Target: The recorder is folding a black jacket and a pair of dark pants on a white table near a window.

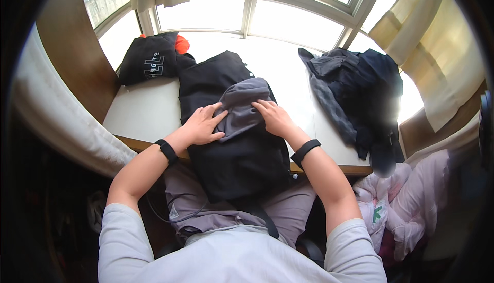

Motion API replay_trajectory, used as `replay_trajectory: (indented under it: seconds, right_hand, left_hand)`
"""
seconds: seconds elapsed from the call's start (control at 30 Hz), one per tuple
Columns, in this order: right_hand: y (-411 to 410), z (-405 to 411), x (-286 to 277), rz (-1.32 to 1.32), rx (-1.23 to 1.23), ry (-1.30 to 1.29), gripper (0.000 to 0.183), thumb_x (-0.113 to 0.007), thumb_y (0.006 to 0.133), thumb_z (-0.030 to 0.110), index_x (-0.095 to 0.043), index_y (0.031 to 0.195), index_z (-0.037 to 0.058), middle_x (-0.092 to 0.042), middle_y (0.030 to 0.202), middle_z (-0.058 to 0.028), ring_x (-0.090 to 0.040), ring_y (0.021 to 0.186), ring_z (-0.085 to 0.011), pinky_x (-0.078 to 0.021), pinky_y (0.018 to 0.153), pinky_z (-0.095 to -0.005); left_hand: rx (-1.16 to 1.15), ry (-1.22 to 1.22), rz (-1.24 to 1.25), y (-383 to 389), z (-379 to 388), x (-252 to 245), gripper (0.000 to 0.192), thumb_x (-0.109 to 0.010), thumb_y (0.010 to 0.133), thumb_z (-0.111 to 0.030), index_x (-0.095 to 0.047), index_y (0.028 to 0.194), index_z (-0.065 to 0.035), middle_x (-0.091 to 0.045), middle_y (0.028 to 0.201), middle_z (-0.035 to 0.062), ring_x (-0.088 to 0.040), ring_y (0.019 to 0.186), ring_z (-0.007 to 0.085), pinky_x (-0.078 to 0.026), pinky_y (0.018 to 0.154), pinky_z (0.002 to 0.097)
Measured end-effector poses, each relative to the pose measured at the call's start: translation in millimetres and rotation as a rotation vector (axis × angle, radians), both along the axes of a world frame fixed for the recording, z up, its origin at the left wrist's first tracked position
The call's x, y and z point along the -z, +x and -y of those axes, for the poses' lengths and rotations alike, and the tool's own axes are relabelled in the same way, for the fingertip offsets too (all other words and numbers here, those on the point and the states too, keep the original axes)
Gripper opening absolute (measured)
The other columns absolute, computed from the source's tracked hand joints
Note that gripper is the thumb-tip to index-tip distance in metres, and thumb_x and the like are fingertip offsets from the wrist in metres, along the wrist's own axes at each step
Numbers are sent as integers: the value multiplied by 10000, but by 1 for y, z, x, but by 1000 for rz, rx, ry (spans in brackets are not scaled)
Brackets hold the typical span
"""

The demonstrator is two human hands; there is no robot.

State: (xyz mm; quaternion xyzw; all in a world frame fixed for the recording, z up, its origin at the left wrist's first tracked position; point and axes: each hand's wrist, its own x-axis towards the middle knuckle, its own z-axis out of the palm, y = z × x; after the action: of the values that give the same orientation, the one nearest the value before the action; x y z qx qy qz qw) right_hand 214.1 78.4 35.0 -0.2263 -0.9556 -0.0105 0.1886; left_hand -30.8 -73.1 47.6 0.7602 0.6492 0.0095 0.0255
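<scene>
A long black garment [239,171] lies over the near edge of the white tabletop and hangs down onto my lap. On top of it is a bunched grey cloth piece [247,107], perhaps a hood; I cannot tell whether it belongs to the black garment. My left hand [208,124] rests with spread fingers on the left side of the grey cloth. At its right side, the fingertips of my right hand [272,115] touch the cloth, the palm lying over the black fabric.
A folded black garment with printed writing [148,59] sits at the table's back left, orange cloth behind it. Dark clothes [347,90] are heaped at the right. A pink padded garment [405,205] lies below the right edge. Curtains [428,47] hang by the windows.
</scene>
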Motion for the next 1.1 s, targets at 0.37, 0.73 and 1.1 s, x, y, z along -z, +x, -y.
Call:
replay_trajectory:
  seconds: [0.37, 0.73, 1.1]
  right_hand:
    - [30, -26, 17, 537, -253, 292, 907, -723, 804, 148, -235, 1568, 179, -345, 1576, -132, -464, 1342, -287, -481, 991, -363]
    - [35, 0, -6, 647, -315, 283, 1185, -855, 595, 308, -211, 1580, 171, -313, 1566, -197, -387, 1379, -386, -408, 1064, -417]
    - [53, 35, 44, -16, -290, -284, 941, -805, 680, 432, -394, 1461, 105, -412, 1506, -179, -402, 1376, -391, -380, 1070, -477]
  left_hand:
    - [326, -221, -567, -13, 76, -32, 1292, -896, 490, -572, -250, 1574, -293, -208, 1636, 68, -215, 1486, 362, -256, 1150, 586]
    - [328, 348, 178, 9, 89, 7, 653, -731, 705, -192, -598, 1344, -197, -634, 1278, 80, -603, 1178, 304, -478, 997, 474]
    - [72, 471, 682, -9, 59, 12, 318, -674, 823, -134, -676, 1116, -7, -701, 1103, 133, -684, 1027, 240, -529, 883, 343]
